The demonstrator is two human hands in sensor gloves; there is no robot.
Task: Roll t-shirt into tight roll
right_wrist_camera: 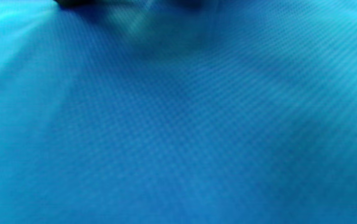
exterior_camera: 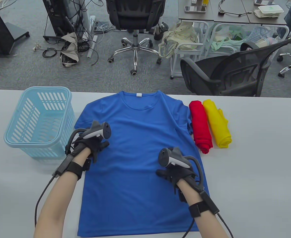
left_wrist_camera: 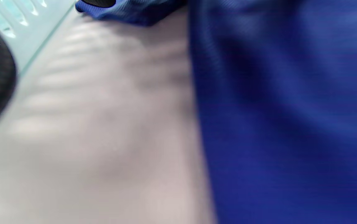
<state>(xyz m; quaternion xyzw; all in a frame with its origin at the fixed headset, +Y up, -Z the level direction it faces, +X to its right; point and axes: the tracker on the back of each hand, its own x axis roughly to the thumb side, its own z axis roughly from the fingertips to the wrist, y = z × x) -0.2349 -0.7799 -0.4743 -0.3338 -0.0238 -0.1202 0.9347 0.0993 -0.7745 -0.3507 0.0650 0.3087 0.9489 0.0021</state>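
The blue t-shirt (exterior_camera: 138,158) lies flat and face up on the bench (exterior_camera: 259,173), hem toward the person and collar away, both sleeves spread; no fold or roll has been started. The right hand (exterior_camera: 171,173) rests on the shirt's lower right body, nearer the hem, and the left hand (exterior_camera: 93,146) sits at the shirt's left edge just below the left sleeve. Neither grip appears to have cloth gathered in it: the fingers look relaxed and laid on the fabric, though the trackers hide much of them and both wrist views are blurred, so this is a fair reading and not a certainty. Judged step: smoothing and squaring the shirt before rolling. The next move would call for bringing the sleeves in over the body to form a straight band, then a firm, even pinch along one end so the first turn starts tight. Beyond the shirt's right sleeve lie a red roll (exterior_camera: 201,126) and, touching it on the outer side, a yellow roll (exterior_camera: 217,124). Left of the shirt stands a light blue basket (exterior_camera: 24,138).
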